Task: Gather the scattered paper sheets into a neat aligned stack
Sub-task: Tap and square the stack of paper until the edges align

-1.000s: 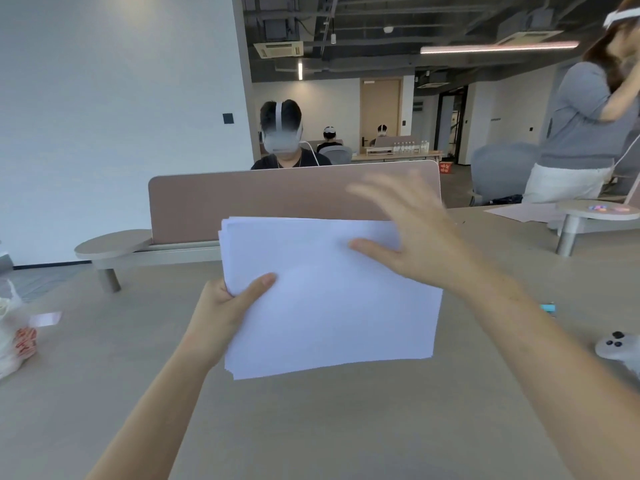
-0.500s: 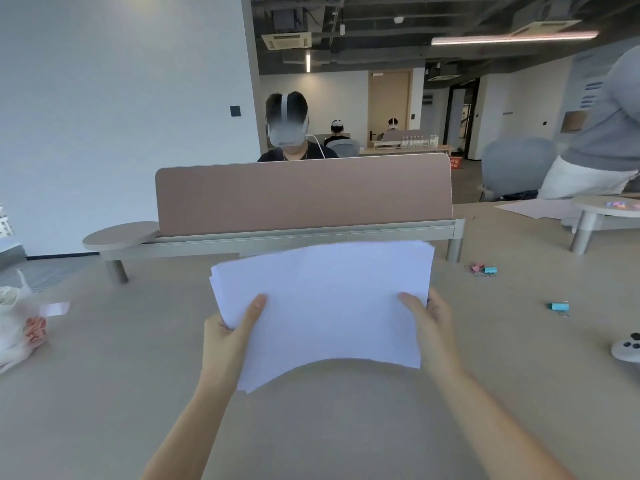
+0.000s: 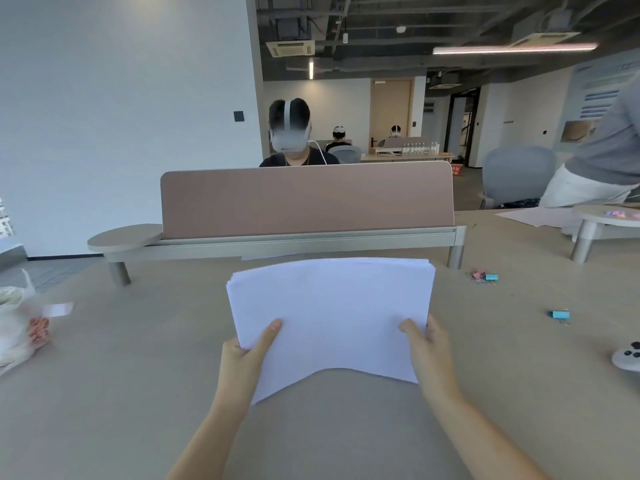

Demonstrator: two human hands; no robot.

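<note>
Sheets (image 3: 332, 317) are all together in the person's two hands, held up over the desk (image 3: 138, 393), not lying on it. The left hand (image 3: 247, 358) pinches the left edge with its thumb on the front. The right hand (image 3: 427, 348) pinches the right edge the same way. The pile is not neat yet. At the top and the left side, thin edges stick out a little, like steps. The bottom edge curves up in the middle, because the sheets sag between the two hands. One thing could go wrong from here. The paper is thin, smooth and bendy, so loose sheets could slide out and fall if the hands let go too much. If the hands squeeze too hard, the sheets could crease or stay crooked. Tapping the pile on a bent edge would not square it up. The paper is plain white with sharp corners. The desk is flat, dull and tan, and looks hard. Small clips (image 3: 483, 276), pink and blue, lie well apart to the right, and another blue clip (image 3: 560, 314) lies nearer. A pinkish screen (image 3: 304, 199) stands behind.
</note>
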